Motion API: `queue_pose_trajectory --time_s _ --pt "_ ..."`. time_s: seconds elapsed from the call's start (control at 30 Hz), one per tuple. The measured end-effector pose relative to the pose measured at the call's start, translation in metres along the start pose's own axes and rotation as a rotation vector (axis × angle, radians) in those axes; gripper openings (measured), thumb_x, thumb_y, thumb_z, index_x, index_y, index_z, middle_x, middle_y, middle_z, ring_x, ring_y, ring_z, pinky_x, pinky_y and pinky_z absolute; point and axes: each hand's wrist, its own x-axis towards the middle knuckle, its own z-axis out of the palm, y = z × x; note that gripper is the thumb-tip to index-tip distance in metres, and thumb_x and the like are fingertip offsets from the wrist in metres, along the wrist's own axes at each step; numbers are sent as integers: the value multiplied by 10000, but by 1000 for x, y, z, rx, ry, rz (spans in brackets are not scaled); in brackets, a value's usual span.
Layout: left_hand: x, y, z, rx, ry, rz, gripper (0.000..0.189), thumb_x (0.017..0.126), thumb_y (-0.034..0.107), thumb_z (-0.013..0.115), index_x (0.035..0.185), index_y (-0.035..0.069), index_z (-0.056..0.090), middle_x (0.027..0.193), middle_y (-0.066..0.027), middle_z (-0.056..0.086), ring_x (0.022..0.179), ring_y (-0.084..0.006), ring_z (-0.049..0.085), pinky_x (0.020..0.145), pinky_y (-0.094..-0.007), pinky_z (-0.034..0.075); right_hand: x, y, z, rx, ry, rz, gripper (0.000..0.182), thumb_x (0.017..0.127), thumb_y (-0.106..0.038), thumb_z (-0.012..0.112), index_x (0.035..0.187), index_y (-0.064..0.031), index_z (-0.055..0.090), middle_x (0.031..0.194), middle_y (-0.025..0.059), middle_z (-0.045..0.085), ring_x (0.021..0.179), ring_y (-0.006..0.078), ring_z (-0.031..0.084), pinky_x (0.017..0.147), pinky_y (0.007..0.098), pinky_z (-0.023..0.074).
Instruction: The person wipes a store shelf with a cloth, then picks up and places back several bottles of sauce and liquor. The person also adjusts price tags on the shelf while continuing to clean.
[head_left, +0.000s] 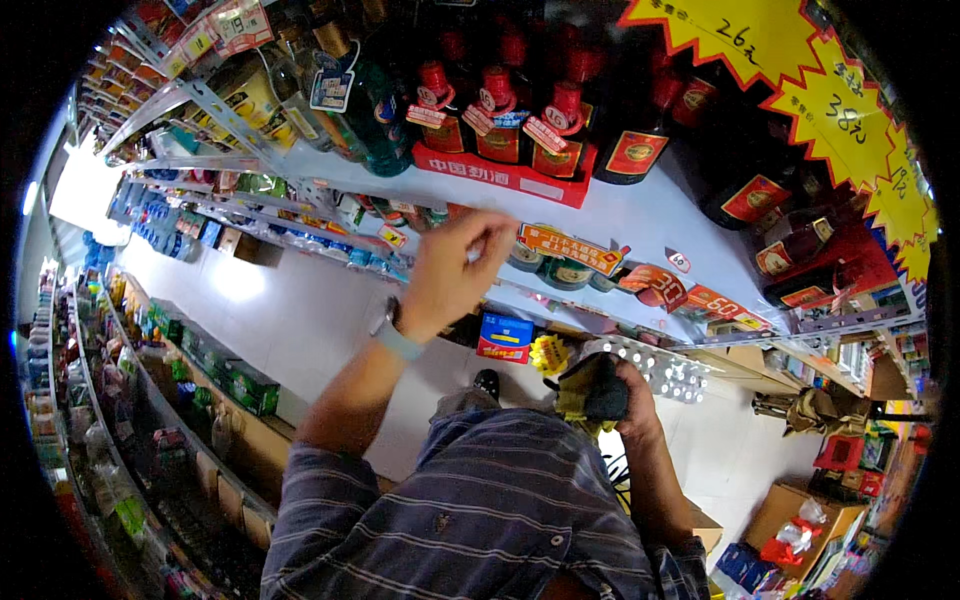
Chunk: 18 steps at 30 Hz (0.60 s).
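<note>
My left hand (459, 274), with a watch on its wrist, is raised at the front edge of a white shelf (465, 191). Its fingers are curled near an orange price strip (574, 247), and whether they pinch anything cannot be told. Lower right, my right hand (636, 397) grips a dark and yellowish cloth bundle (600, 386) beside my waist. On the shelf above my left hand stand small dark bottles with red caps in a red cardboard tray (510, 176). Larger dark bottles (634, 154) with red labels stand to their right, and a green glass bottle (382, 120) to their left.
Yellow starburst price signs (832, 116) hang at the upper right. Below the shelf are a blue and red box (505, 337) and clear-wrapped bottles (667, 371). Another stocked shelf row (150, 390) runs along the left across the tiled aisle. An open cardboard box (795, 517) sits lower right.
</note>
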Motion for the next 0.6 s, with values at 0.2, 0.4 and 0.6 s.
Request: queue_pose_trajectory --time_s 0.2,0.4,0.6 --pt "-49 -91 40 -289 -222 -342 300 961 147 615 1235 28 587 1075 -92 682 913 -130 657 741 -260 535 14 5 30 -52 -127 -72 602 796 -118 518 1381 19 479 1358 120 549 1142 230 600 964 339 499" --pt "-52 -105 47 -644 -255 -631 397 985 192 590 1354 73 507 1182 -92 651 981 -166 659 761 -277 545 42 1 49 -144 -19 -178 505 874 -114 535 1368 -15 506 1121 118 636 922 190 660 838 314 544" --pt "-39 -96 49 -849 -266 -664 401 978 184 596 1359 97 507 1199 -90 652 990 -174 654 764 -296 536 71 2 52 60 212 -106 488 972 -418 568 1252 -19 580 943 79 634 799 192 636 728 320 536"
